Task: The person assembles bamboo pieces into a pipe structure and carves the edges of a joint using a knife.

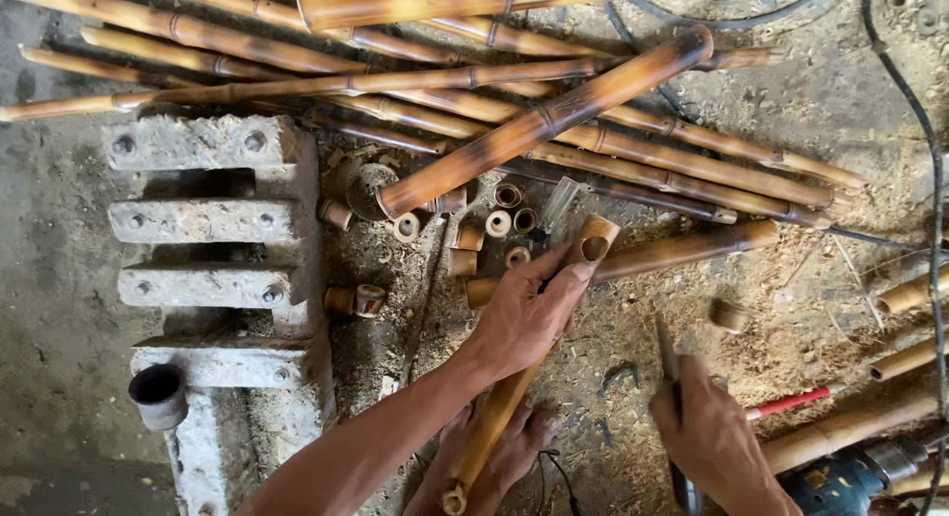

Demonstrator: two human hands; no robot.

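Observation:
My left hand (524, 318) is shut on a short bamboo pole (591, 244) just below its hollow upper end. The pole slants down to the lower left, and its bottom end rests against what looks like my foot (499, 462). To the right of the pole, my right hand (714, 442) grips a dark, narrow blade tool (668, 360) that points up and is blurred by motion. The blade is a short way from the pole and does not touch it.
Long bamboo poles (554, 116) lie piled across the top. Several cut bamboo rings (499, 222) lie on sawdust beside a slotted concrete block (213, 219). A dark cup (158, 392) stands at the left. At the right are a red-handled tool (791, 402), a power drill (855, 476) and black cables (929, 160).

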